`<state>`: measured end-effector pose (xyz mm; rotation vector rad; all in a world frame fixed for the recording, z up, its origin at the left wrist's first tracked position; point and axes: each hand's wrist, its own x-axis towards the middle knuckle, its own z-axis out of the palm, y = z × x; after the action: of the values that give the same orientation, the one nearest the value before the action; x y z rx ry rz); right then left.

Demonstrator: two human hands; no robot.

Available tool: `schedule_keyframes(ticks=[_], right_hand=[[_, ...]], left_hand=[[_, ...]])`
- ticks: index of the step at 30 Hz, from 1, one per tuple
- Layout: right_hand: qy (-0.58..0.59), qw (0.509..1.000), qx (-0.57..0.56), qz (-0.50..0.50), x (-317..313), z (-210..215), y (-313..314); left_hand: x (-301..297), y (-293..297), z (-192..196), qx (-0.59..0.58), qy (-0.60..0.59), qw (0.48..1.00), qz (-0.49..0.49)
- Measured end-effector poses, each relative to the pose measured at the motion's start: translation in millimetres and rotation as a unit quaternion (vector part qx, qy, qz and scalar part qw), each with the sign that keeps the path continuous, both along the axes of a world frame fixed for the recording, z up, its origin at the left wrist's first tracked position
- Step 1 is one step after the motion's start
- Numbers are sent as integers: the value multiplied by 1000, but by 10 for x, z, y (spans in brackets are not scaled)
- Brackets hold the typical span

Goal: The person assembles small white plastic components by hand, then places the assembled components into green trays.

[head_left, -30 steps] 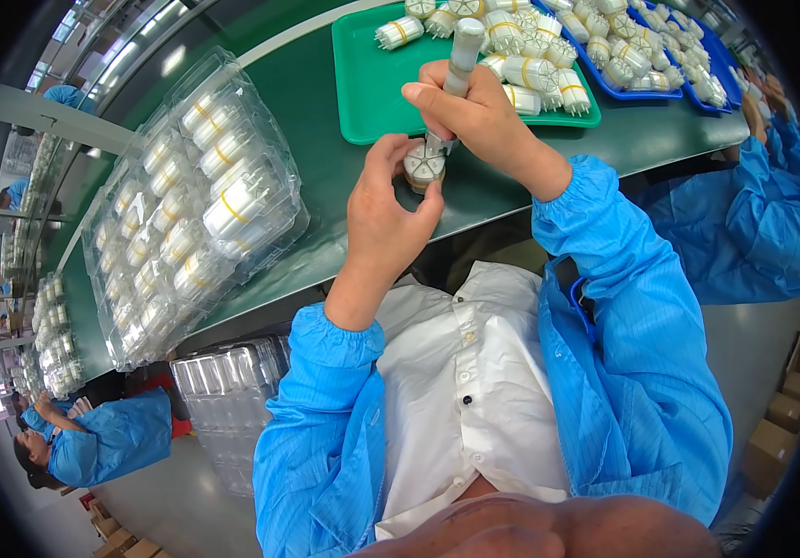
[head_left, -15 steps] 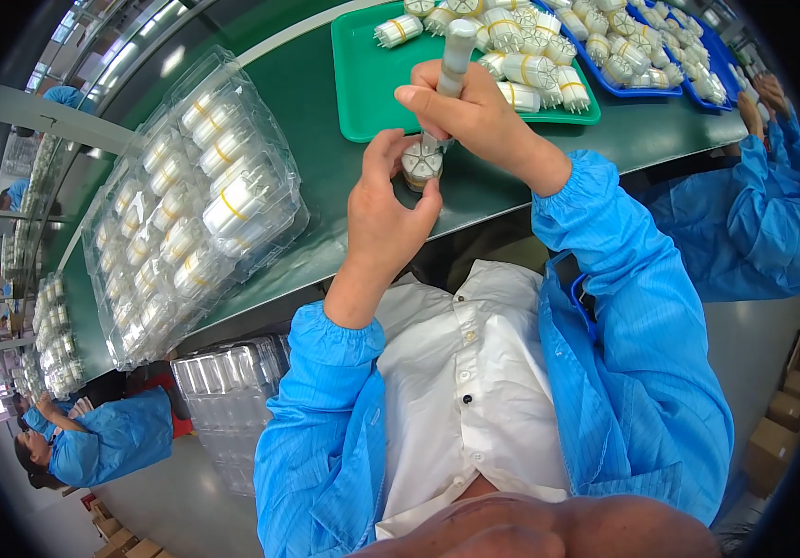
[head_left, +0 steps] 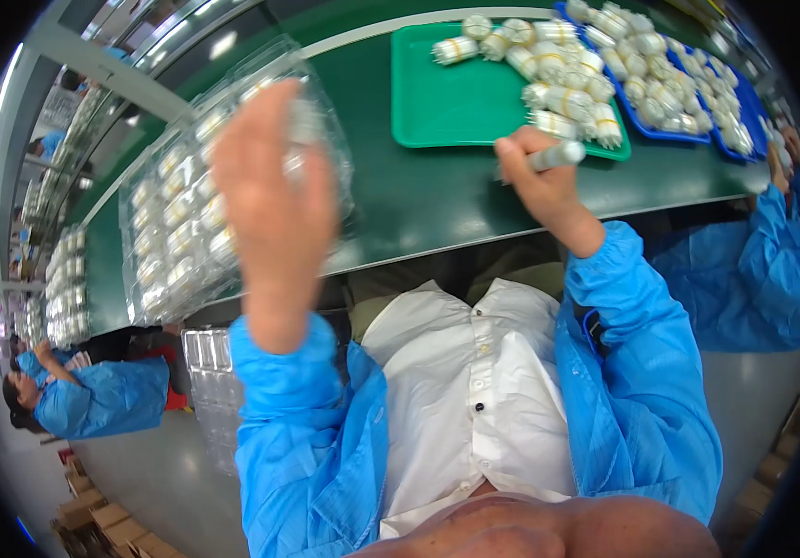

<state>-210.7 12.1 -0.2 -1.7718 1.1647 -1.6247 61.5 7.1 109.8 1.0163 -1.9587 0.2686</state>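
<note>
Your left hand (head_left: 274, 200) is raised over the clear plastic blister tray (head_left: 186, 205) at the left of the green desk (head_left: 418, 200); it is blurred, seen from the back, and you cannot tell whether its fingers are spread or pinching anything, though a pale blurred shape shows at the fingertips near the tray's upper edge. Your right hand (head_left: 539, 181) sits near the front edge of the green tray (head_left: 446, 102), its fingers curled tight around a whitish cylindrical tool (head_left: 558, 155) that lies roughly level. White spool-like parts with yellow bands (head_left: 567, 88) are heaped on the green tray's right side, and more fill the blue tray (head_left: 697, 102) beyond it.
</note>
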Motion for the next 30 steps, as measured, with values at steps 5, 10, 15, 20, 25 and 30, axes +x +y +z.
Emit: schedule_keyframes(ticks=[5, 10, 15, 20, 25, 30], right_hand=[[32, 999, -18, -12, 4, -88, -44], [5, 1000, -5, -11, -26, -79, -13], [-3, 1000, -1, -6, -57, -84, -24], [52, 996, -70, -4, -46, 11, -3], [-16, 1000, -6, 23, -90, -15, 34], [28, 998, -57, 5, -125, -27, 14]], left_hand=[[438, -386, -140, 163, -55, 984, 40], [170, -324, -123, 71, -213, 954, 198], [-884, -431, -150, -57, -123, 990, 43], [-1753, -1367, -799, 7, -130, 991, 1], [-1868, -1760, -1158, -25, -171, 979, 107], [-1692, -1667, -1040, 7, -169, 984, 51]])
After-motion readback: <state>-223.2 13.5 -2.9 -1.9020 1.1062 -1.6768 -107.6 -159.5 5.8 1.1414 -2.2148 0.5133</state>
